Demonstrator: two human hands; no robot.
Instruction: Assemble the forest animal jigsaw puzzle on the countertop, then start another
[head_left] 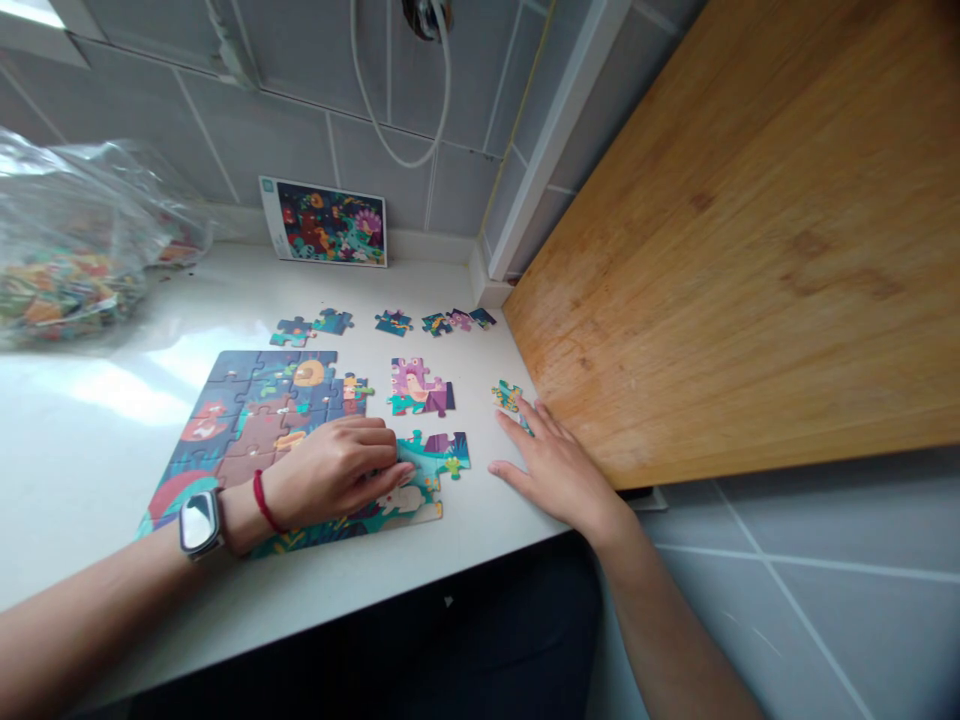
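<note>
A partly joined jigsaw puzzle (pixel 247 420) lies flat on the white counter, with a dark forest scene on it. My left hand (pixel 337 465), with a watch and a red cord at the wrist, rests over its right part. Its fingers are curled in, and anything inside them is hidden. My right hand (pixel 551 465) lies with fingers spread at the counter's right side. Its fingertips are by a loose yellow-and-teal puzzle piece (pixel 508 395); another piece is partly covered by the fingers. Between the hands sits a small joined pink section (pixel 420 387), apart from the main puzzle.
Several loose pieces (pixel 394 322) lie behind the puzzle. A picture card (pixel 330 222) leans on the tiled wall. At left stands a clear plastic bag (pixel 75 260) of colourful pieces. A wooden panel (pixel 720 260) bounds the right side; a white cable (pixel 401 158) hangs above.
</note>
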